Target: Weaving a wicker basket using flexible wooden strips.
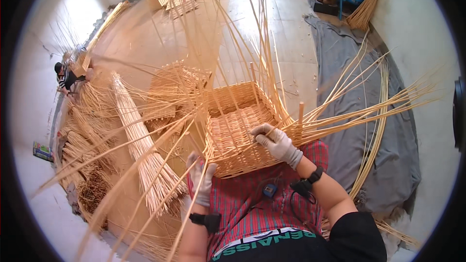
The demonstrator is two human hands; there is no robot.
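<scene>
A square wicker basket (pixel 232 138) rests on my lap, its woven base and low walls showing. Long pale rods fan out from its sides and corners, and a thick corner post (pixel 301 112) stands at its right. My left hand (pixel 201 180), in a white glove, is at the near left corner, its fingers closed around a long wicker rod (pixel 198 191). Gloved too, my right hand (pixel 276 143) is over the near wall with thumb and fingers pinched together. What lies in that pinch is too small to make out.
A bundle of pale rods (pixel 141 140) lies on the floor at left, beside another woven piece (pixel 177 87). Dark grey cloth (pixel 388 160) with loose rods covers the floor at right. A person (pixel 70 75) sits at far left. A blue tape measure (pixel 270 190) is on my lap.
</scene>
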